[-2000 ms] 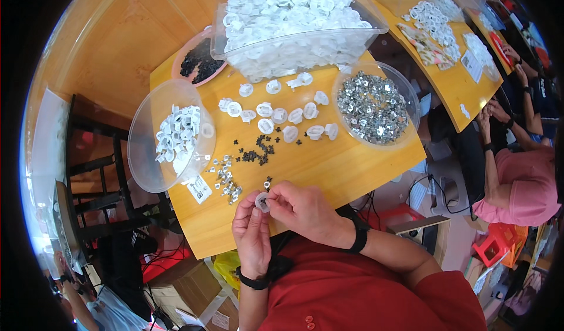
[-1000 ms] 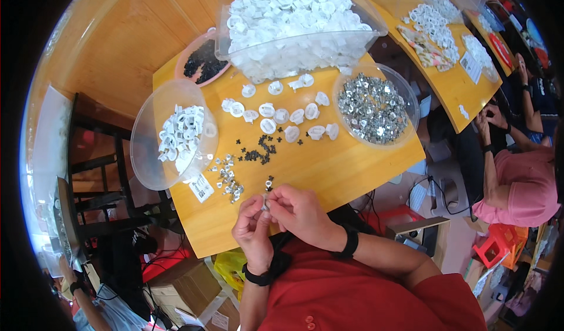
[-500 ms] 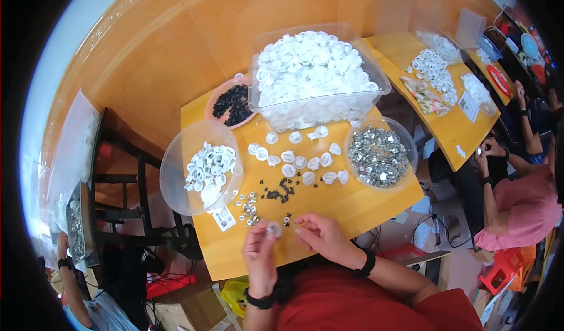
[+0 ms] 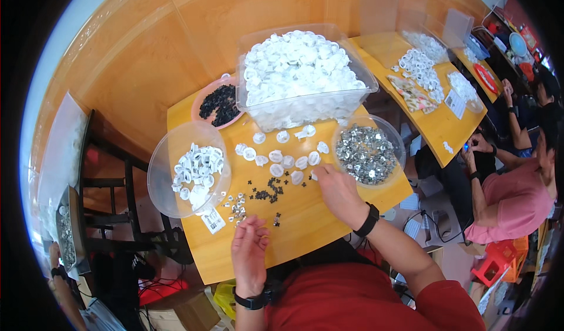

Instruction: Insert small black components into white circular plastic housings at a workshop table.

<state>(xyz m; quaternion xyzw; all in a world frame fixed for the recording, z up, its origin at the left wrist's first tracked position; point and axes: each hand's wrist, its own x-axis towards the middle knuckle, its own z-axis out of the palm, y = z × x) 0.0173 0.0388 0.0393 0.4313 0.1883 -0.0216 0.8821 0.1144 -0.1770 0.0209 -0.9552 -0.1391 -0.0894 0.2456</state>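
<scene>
My right hand [image 4: 339,195] reaches over the table [image 4: 282,249], its fingertips closed at a white round plastic piece [image 4: 315,176] that they partly cover. More white round pieces [image 4: 276,156] lie in loose rows beyond it. My left hand [image 4: 251,243] is near the table's front edge with fingers bent together; what they hold, if anything, is hidden. Just beyond its fingertips lie small shiny metal bits [image 4: 237,206]. A scatter of small dark cross-shaped pieces [image 4: 269,191] sits between the hands.
A clear bowl [image 4: 157,175] of white parts stands left, a clear bowl [image 4: 401,149] of metal parts right. Behind are a pink bowl [image 4: 203,93] of black pieces and a large clear bin [image 4: 370,89] heaped with white pieces. A person in pink [image 4: 511,196] sits at right.
My right hand has moved forward from beside the left hand to the white round pieces. The white round piece at my left fingertips no longer shows. The whole view has shifted slightly.
</scene>
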